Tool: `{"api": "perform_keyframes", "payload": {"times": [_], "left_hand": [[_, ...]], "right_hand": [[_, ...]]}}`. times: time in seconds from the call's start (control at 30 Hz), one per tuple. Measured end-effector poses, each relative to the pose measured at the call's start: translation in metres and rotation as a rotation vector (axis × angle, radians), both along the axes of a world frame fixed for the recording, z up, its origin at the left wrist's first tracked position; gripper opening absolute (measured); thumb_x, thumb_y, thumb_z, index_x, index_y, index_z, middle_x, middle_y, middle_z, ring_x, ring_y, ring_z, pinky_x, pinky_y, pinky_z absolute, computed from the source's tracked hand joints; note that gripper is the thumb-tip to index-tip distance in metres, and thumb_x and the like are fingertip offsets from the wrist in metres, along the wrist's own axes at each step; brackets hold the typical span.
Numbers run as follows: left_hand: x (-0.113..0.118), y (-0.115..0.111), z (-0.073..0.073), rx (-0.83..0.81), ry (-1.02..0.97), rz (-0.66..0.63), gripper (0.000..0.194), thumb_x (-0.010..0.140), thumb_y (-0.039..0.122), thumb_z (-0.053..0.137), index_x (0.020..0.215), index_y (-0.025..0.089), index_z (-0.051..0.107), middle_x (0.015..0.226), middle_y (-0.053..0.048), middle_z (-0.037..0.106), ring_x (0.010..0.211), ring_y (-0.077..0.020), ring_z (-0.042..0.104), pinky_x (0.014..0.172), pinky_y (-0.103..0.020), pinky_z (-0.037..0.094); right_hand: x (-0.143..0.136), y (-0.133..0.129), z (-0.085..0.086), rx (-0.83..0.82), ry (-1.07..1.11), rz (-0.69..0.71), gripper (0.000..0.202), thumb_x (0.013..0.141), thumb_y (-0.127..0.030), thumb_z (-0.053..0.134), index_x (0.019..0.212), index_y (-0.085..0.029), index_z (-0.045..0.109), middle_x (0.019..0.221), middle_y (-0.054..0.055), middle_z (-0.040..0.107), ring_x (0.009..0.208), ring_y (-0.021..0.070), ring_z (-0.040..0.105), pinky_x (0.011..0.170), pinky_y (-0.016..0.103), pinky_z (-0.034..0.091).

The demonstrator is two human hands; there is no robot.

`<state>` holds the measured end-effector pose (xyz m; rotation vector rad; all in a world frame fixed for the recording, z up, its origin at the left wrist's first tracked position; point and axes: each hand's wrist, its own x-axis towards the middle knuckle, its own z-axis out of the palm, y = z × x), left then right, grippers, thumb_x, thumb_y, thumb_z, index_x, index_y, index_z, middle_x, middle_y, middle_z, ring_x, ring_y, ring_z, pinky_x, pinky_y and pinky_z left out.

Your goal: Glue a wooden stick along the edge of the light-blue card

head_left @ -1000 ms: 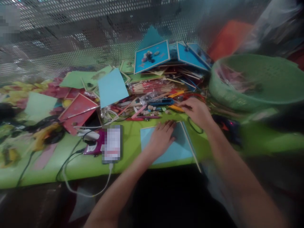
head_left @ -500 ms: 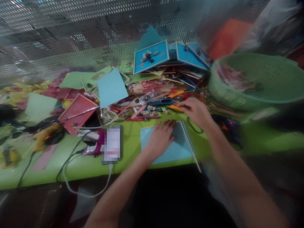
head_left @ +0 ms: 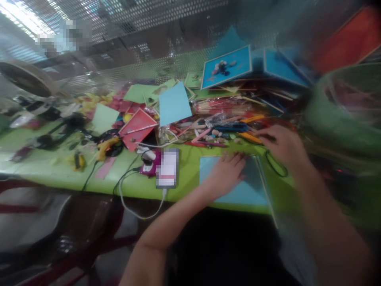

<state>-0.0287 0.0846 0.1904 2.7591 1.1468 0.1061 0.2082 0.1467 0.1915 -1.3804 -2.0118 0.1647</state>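
Observation:
A blue sheet (head_left: pixel 250 192) lies at the front edge of the green table, with a thin wooden strip (head_left: pixel 267 190) along its right side that sticks out past the table edge. My left hand (head_left: pixel 228 172) lies spread on the sheet's upper part. Beyond the sheet's upper right corner is my right hand (head_left: pixel 279 145), its fingers bent together beside an orange cutter (head_left: pixel 250 137). Blur hides whether those fingers hold anything. Pebbles (head_left: pixel 218 135) and pens lie just behind the sheet.
A phone (head_left: pixel 167 169) on a white cable lies left, near a yellow glue gun (head_left: pixel 107 147). Framed blue panels (head_left: pixel 238 71) and red panels (head_left: pixel 138 129) are heaped behind. A green basket (head_left: pixel 336 119) stands right. A black cord loops by my right wrist.
The camera view has swung left, so everything sits further right in the picture. My left hand stays on the sheet, and my right hand remains near the orange cutter.

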Motion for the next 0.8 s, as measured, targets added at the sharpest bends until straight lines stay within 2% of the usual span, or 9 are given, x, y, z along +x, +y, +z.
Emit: {"api": "perform_keyframes", "payload": {"times": [0.17, 0.23, 0.33, 0.4, 0.47, 0.63, 0.8], "left_hand": [[-0.010, 0.007, 0.007, 0.056, -0.046, 0.033, 0.049, 0.107, 0.037, 0.044, 0.151, 0.015, 0.049, 0.161, -0.012, 0.049, 0.150, -0.0251, 0.044, 0.126, -0.045, 0.030], [-0.018, 0.016, 0.010, 0.076, -0.070, 0.104, 0.044, 0.106, 0.031, 0.046, 0.147, 0.016, 0.053, 0.156, -0.011, 0.055, 0.146, -0.0249, 0.049, 0.125, -0.045, 0.033], [-0.034, 0.035, 0.014, 0.098, -0.079, 0.257, 0.033, 0.103, 0.019, 0.048, 0.131, 0.017, 0.066, 0.132, -0.009, 0.071, 0.127, -0.0248, 0.062, 0.116, -0.044, 0.041], [-0.043, 0.046, 0.014, 0.130, -0.078, 0.336, 0.029, 0.103, 0.018, 0.047, 0.117, 0.018, 0.072, 0.122, -0.009, 0.074, 0.121, -0.0268, 0.063, 0.108, -0.044, 0.046], [-0.049, 0.055, 0.011, 0.178, -0.061, 0.382, 0.028, 0.101, 0.015, 0.047, 0.113, 0.019, 0.072, 0.119, -0.010, 0.074, 0.121, -0.0299, 0.062, 0.104, -0.047, 0.047], [-0.050, 0.065, 0.007, 0.203, 0.021, 0.375, 0.029, 0.097, 0.007, 0.045, 0.108, 0.015, 0.070, 0.120, -0.016, 0.071, 0.123, -0.0350, 0.058, 0.099, -0.050, 0.047], [-0.049, 0.069, 0.006, 0.202, 0.051, 0.348, 0.029, 0.097, 0.007, 0.043, 0.110, 0.015, 0.067, 0.121, -0.017, 0.070, 0.123, -0.0337, 0.058, 0.101, -0.049, 0.043]], "right_hand": [[0.000, -0.002, 0.003, -0.013, -0.003, 0.010, 0.022, 0.094, -0.030, 0.057, 0.103, -0.033, 0.077, 0.101, 0.011, 0.076, 0.099, 0.0392, 0.069, 0.087, 0.055, 0.051], [-0.001, -0.003, 0.004, -0.017, -0.002, 0.008, 0.023, 0.094, -0.029, 0.057, 0.103, -0.033, 0.077, 0.102, 0.011, 0.076, 0.099, 0.0400, 0.069, 0.087, 0.056, 0.051], [-0.001, -0.003, 0.005, -0.017, -0.001, 0.002, 0.023, 0.094, -0.029, 0.056, 0.103, -0.033, 0.077, 0.102, 0.011, 0.076, 0.099, 0.0397, 0.070, 0.086, 0.055, 0.052], [-0.002, -0.003, 0.005, -0.016, -0.005, 0.006, 0.022, 0.095, -0.030, 0.056, 0.102, -0.032, 0.077, 0.102, 0.010, 0.076, 0.097, 0.0390, 0.070, 0.085, 0.054, 0.052], [-0.003, -0.003, 0.006, -0.008, 0.000, 0.017, 0.021, 0.094, -0.030, 0.057, 0.100, -0.032, 0.077, 0.100, 0.010, 0.076, 0.093, 0.0381, 0.070, 0.084, 0.054, 0.052], [-0.004, -0.003, 0.004, 0.025, 0.029, 0.045, 0.021, 0.094, -0.026, 0.058, 0.097, -0.031, 0.078, 0.096, 0.009, 0.076, 0.089, 0.0368, 0.070, 0.084, 0.054, 0.051], [-0.005, -0.003, -0.001, 0.038, 0.042, 0.016, 0.022, 0.095, -0.030, 0.058, 0.101, -0.025, 0.079, 0.097, 0.009, 0.076, 0.090, 0.0317, 0.070, 0.083, 0.048, 0.052]]}}
